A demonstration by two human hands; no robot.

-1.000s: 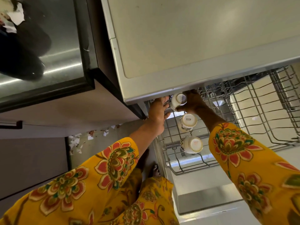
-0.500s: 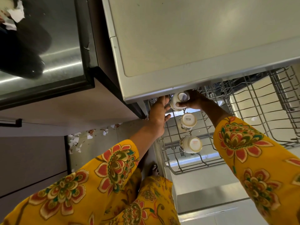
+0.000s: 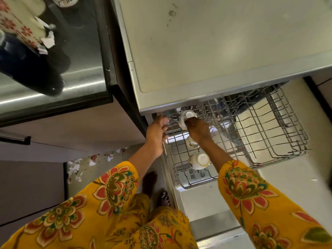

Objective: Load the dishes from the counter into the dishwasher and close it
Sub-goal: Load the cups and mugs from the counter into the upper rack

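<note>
Steel-grey dishwasher top [image 3: 215, 51] across the upper frame, a bench of sorts, bare and smudged. Below its front lip, pulled out over the open door [image 3: 206, 198]: wire rack [image 3: 260, 133], long axis running left to right along that lip. Yellow floral sleeves [image 3: 251, 194] reaching in from the bottom edge toward the rack's left end.

Right hand [image 3: 199, 130] over the rack's left column, fingers curled on a white cup [image 3: 186, 116] — grip closed on its near side. Cup tipped, base turned up and toward the camera, mouth facing down into the wires, sitting just under the dishwasher's front lip. Left hand [image 3: 156, 132] at the rack's left edge, fingers fairly straight and resting against the wire rim, grip loose, nothing held.

Nearer along the same left column: second cup [image 3: 191, 142], mostly hidden behind the right wrist, floral side showing; then third cup [image 3: 198, 160], upside down, base up, clear of the hands. All three roughly in one line running from the dishwasher's lip toward the rack's near rim.

Left of the rack, on the floor [image 3: 89, 168]: scattered paper scraps [image 3: 75, 166]. Bare feet [image 3: 149, 182] beside the door's left edge.
</note>
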